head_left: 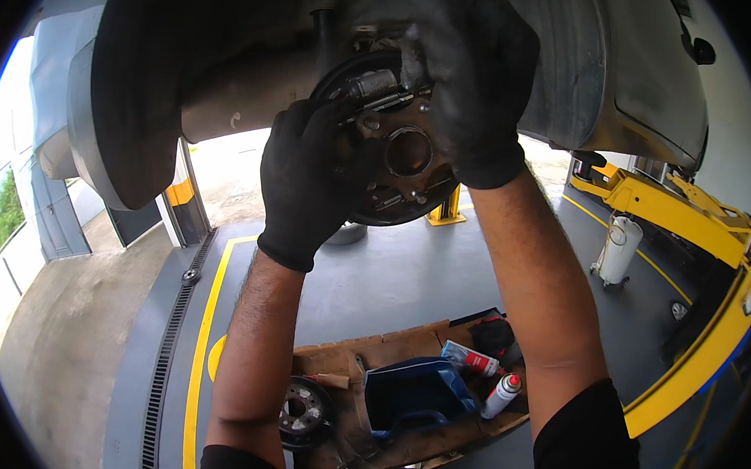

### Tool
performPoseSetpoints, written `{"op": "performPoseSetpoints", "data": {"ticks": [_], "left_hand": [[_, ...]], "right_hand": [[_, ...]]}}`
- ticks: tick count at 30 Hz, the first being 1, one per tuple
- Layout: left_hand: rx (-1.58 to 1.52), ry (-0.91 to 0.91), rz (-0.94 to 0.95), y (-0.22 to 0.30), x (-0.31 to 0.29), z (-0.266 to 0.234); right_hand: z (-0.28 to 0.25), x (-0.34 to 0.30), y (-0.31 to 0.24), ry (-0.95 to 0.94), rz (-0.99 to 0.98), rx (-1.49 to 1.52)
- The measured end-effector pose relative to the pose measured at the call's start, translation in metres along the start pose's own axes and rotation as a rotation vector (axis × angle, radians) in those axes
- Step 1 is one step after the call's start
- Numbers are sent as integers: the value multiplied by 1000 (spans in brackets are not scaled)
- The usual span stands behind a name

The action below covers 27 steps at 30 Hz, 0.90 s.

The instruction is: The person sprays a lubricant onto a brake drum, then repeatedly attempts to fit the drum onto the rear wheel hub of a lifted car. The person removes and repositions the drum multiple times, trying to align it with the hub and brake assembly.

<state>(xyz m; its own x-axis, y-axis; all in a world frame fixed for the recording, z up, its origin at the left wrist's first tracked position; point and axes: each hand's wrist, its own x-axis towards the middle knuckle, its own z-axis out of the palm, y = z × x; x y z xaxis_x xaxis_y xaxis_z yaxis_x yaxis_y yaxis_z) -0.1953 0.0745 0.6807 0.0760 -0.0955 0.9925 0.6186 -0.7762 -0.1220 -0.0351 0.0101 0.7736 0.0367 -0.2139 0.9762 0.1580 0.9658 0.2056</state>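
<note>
A drum brake assembly [409,153] with a round hub, springs and a wheel cylinder [373,86] is exposed in the wheel arch of a raised car. Both my hands wear black gloves. Round the left side of the brake, my left hand [315,175] is closed, its fingertips partly lost against the dark parts. My right hand [480,77] is closed at the upper right of the brake, fingers bent inward. A blurred greyish piece shows by its fingertips, and I cannot make out what it grips.
Below lies a cardboard-lined tray [333,358] holding a brake drum [303,409], a blue plastic container [413,400], a spray can [501,395] and a red-and-blue box [469,358]. Yellow lift arms [669,209] and a white tank [618,249] stand right; a floor drain [166,351] runs left.
</note>
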Motion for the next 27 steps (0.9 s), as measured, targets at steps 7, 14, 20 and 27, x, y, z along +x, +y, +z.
{"op": "performPoseSetpoints", "data": {"ticks": [7, 14, 20, 27], "left_hand": [[-72, 240, -75, -35, -7, 45], [-13, 402, -133, -43, -26, 34], [34, 399, -105, -39, -16, 46], [118, 324, -63, -34, -16, 58]], "right_hand": [[39, -40, 10, -202, -272, -209], [44, -45, 14, -210, -328, -235], [47, -46, 17, -147, -264, -226], [49, -51, 16, 80, -231, -267]]}}
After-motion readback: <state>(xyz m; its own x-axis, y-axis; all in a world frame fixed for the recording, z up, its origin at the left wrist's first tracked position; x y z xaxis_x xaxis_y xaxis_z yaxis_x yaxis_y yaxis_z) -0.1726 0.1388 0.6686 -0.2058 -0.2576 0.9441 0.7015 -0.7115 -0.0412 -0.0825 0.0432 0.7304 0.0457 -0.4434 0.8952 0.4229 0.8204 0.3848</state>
